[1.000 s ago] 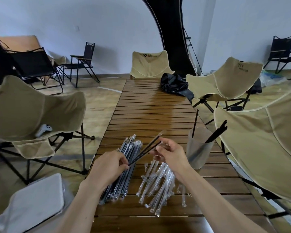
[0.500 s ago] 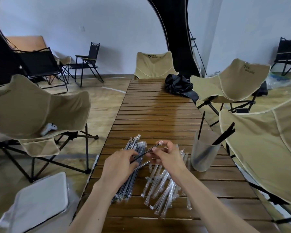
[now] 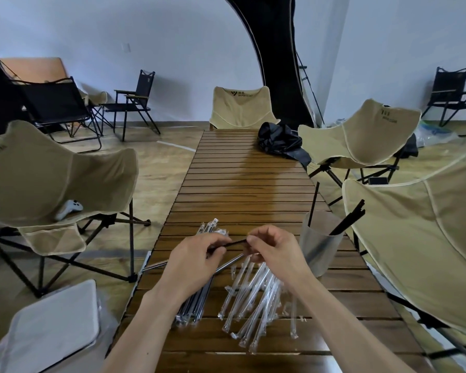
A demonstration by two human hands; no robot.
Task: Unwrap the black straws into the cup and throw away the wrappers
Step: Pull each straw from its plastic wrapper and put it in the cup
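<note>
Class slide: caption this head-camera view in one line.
Both hands, left and right, pinch a black straw above wrappers beside the cup.

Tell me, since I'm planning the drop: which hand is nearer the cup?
Right. The right hand is just left of the cup, pinching one end of a black straw. The left hand holds the other end, farther left.

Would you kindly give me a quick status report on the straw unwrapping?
Left hand and right hand both pinching one black straw between them. Cup to the right already holds straws. Empty wrappers still on the table. Nothing blocking.
</note>
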